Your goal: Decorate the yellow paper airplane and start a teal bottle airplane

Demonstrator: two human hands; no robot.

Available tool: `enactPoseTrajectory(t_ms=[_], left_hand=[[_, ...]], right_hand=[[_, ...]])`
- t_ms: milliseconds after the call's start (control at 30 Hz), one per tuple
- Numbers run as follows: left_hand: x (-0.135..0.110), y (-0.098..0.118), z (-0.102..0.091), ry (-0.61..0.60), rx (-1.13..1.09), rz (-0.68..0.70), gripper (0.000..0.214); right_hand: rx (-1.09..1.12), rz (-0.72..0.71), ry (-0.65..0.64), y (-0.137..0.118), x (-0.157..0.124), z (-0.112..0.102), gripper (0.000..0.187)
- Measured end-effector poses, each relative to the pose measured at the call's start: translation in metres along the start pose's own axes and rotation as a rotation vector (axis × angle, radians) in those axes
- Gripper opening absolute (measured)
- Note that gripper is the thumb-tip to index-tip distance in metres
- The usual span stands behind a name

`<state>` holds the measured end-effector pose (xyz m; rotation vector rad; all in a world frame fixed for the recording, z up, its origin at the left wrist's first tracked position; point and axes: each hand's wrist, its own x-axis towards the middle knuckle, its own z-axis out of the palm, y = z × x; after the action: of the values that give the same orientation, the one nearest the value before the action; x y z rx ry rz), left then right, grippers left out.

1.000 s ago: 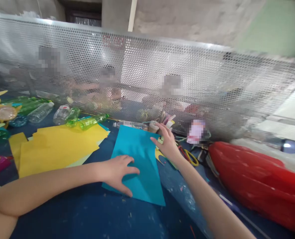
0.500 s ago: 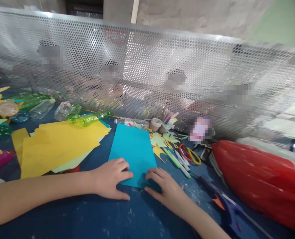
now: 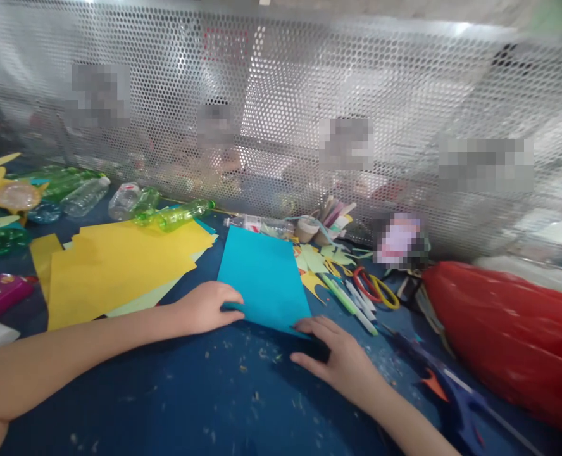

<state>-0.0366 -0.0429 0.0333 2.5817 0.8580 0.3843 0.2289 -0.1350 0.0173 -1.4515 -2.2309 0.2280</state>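
A blue sheet of paper [image 3: 264,269] lies in front of me, its near edge seeming slightly raised over a shadow. My left hand [image 3: 209,307] grips its near left corner, thumb and fingers closed about the edge. At the near right corner, the fingertips of my right hand [image 3: 335,348] touch the sheet, while the thumb stands apart below it; this hand is open. Yellow paper sheets [image 3: 124,269] are piled to the left, with pale green paper [image 3: 143,301] showing beneath them.
Plastic bottles [image 3: 186,215] lie along the perforated metal screen [image 3: 281,107]. Paper cutouts, markers [image 3: 352,307], scissors [image 3: 376,288], a blue glue gun [image 3: 452,399] and a red plastic bag [image 3: 509,335] are on the right. A magenta device [image 3: 3,296] sits at left. People are behind the screen.
My left hand has closed on the sheet's near left corner. My right hand has shifted slightly right and its thumb is off the paper. The view has tilted down.
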Motion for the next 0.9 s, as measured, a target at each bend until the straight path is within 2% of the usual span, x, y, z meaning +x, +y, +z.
enactPoseTrajectory(t_ms=[200,300,433,633,900], left_hand=[[0.007,-0.017,-0.017,-0.134,-0.066,-0.128,0.032],[0.009,-0.024,-0.023,-0.195,-0.08,-0.201,0.038],[0.01,-0.028,-0.023,-0.17,-0.105,-0.251,0.04],[0.009,-0.025,-0.017,-0.097,-0.06,-0.216,0.03],[0.004,-0.022,-0.009,-0.056,-0.006,-0.136,0.022]], right_hand=[[0.054,0.274,0.129,0.017,0.002,0.006,0.026],[0.102,0.342,0.17,0.02,0.005,0.009,0.03],[0.068,0.362,0.206,0.018,0.009,0.012,0.032],[0.034,0.345,0.233,0.018,0.01,0.014,0.038],[-0.004,0.303,0.204,0.019,0.012,0.013,0.032]])
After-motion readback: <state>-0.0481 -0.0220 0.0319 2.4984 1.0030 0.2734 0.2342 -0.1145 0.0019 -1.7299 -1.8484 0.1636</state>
